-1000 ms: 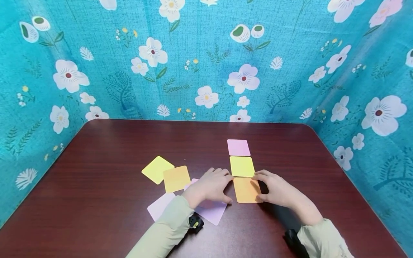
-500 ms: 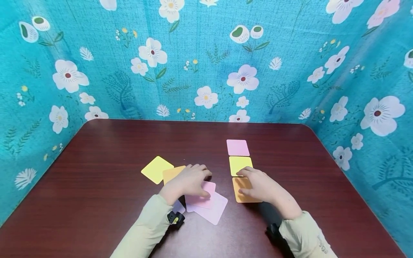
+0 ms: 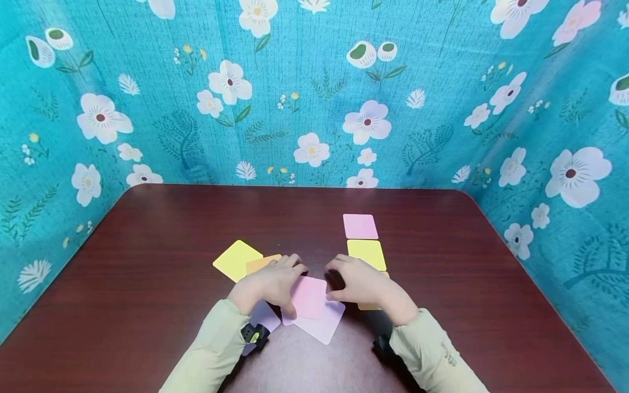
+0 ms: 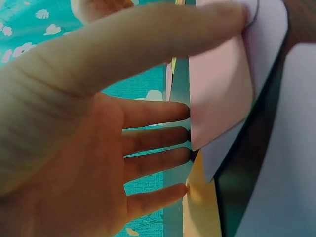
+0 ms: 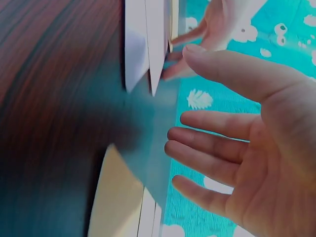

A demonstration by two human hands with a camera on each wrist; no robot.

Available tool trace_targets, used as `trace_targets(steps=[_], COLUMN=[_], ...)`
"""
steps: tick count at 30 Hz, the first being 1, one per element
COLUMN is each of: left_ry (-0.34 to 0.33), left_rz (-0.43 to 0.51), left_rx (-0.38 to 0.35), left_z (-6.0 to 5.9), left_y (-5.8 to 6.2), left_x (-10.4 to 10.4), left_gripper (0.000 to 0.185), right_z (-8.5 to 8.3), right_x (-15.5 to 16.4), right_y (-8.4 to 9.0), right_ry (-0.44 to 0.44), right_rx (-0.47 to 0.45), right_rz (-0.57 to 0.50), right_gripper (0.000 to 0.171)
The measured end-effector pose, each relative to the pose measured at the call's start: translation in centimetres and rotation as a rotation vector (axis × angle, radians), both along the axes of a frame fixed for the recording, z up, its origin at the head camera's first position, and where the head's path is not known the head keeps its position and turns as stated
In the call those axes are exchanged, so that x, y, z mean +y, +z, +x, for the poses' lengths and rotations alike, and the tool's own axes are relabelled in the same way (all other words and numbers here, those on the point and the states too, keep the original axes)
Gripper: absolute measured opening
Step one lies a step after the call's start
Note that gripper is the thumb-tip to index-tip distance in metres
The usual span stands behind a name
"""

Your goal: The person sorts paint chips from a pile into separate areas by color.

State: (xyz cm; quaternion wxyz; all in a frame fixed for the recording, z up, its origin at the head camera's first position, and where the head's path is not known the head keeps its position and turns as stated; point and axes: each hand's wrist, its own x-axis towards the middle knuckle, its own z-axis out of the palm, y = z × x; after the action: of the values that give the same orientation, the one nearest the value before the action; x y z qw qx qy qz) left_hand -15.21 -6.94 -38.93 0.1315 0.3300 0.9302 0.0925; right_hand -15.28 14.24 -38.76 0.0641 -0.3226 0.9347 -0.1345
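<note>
Left hand (image 3: 267, 284) is seen grasping the pink card (image 3: 308, 297) between thumb and fingers on the desk (image 3: 147, 305), above a paler pink card (image 3: 321, 325) that is partly covered; the right hand (image 3: 358, 281) is held released just beside it, its fingers straight and apart in the right wrist view. An orange card (image 3: 260, 263) and another orange card (image 3: 369, 305) are largely hidden by the hands, while a yellow card (image 3: 236, 259) is shown whole.
</note>
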Motion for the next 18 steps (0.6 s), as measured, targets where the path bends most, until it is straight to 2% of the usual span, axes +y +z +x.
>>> trace_targets(steps=[4,10,18], left_ry=[-0.013,-0.01,-0.011], left_rz=[-0.014,0.006,-0.005], left_rx=[0.039,0.038,0.051], left_z=[0.0,-0.2,-0.5], left_y=[-0.1,-0.1,-0.1], left_x=[0.0,0.2,0.4], left_gripper=[0.072,0.065,0.064], right_z=[0.0,0.3,0.0], right_x=[-1.2,-2.4,-2.6], right_y=[-0.2,-0.6,-0.7], right_ry=[0.03,0.007,0.003], right_rx=[0.036,0.075,0.098], right_rz=[0.045,0.13,0.155], right_gripper=[0.058,0.07,0.071])
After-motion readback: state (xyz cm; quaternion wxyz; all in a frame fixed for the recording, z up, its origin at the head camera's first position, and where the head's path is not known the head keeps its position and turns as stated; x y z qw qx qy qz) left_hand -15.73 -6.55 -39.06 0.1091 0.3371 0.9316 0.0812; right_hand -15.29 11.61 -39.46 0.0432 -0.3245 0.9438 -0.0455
